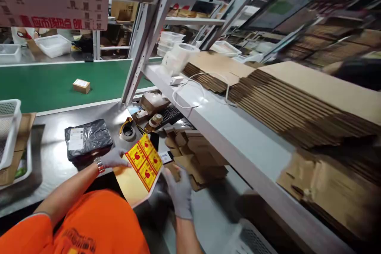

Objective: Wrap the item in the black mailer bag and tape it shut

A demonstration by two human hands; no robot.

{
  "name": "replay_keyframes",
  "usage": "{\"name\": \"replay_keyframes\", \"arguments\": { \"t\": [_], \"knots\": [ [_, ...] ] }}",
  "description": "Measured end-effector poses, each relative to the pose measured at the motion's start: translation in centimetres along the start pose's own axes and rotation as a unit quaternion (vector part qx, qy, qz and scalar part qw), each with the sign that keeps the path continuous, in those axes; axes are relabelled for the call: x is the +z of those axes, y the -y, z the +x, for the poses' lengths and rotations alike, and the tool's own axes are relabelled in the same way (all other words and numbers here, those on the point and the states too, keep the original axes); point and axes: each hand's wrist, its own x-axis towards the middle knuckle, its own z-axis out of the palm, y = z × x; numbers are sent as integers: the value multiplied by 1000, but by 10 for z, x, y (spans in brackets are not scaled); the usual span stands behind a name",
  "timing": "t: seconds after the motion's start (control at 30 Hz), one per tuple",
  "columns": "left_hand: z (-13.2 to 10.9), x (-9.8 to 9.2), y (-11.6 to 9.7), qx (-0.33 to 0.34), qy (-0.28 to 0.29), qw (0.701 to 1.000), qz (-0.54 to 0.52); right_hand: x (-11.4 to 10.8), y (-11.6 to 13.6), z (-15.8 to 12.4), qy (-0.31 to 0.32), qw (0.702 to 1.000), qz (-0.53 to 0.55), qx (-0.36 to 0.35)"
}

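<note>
- Head view: a sheet of yellow and red stickers (pixel 144 161) is held tilted above the grey desk (pixel 53 143), just in front of the orange-clad chest.
- The sheet's upper left edge is pinched by the gloved left hand (pixel 111 158), its grip clenched on the sheet; a watch (pixel 99 165) is worn at that wrist.
- The gloved right hand (pixel 178 190) is seen just right of the sheet, at its lower right edge; whether its grip is clenched on the sheet or merely resting against it cannot be told.
- Left of the sheet, a black plastic parcel (pixel 87 138) with a white label lies on the desk.
- Just beyond the sheet, a tape roll (pixel 127 130) rests on the desk.
- Right of the sheet, loose cardboard pieces (pixel 193 154) are heaped under a white shelf (pixel 226 131).
- On that shelf, flat cartons (pixel 297 103) are stacked.
- Well beyond the sheet, a small box (pixel 81 85) sits on a green conveyor belt (pixel 44 83).
</note>
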Motion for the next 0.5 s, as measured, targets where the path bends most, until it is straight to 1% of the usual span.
{"name": "replay_keyframes", "arguments": {
  "t": [0.03,0.07,0.1,0.13,0.17,0.2,0.27,0.33,0.5],
  "knots": [
    [-4,3,3,1,-13,1000,2,14,12,-9,30,997,-18,-66],
    [-8,5,5,1,-21,1000,7,28,24,-19,80,987,-28,-136],
    [-12,6,7,-1,-27,999,17,43,37,-28,139,970,-30,-195],
    [-16,7,8,-2,-31,999,37,57,49,-36,192,952,-25,-235],
    [-20,7,10,-2,-38,997,66,71,60,-43,229,938,-19,-261],
    [-25,6,11,3,-46,994,99,82,69,-48,246,928,-15,-278],
    [-35,2,13,23,-63,985,160,100,80,-55,249,923,-11,-292],
    [-44,-2,15,49,-67,978,190,110,85,-57,247,921,-11,-302],
    [-63,-10,22,132,-48,969,204,117,93,-63,239,913,-17,-331]
  ]
}}
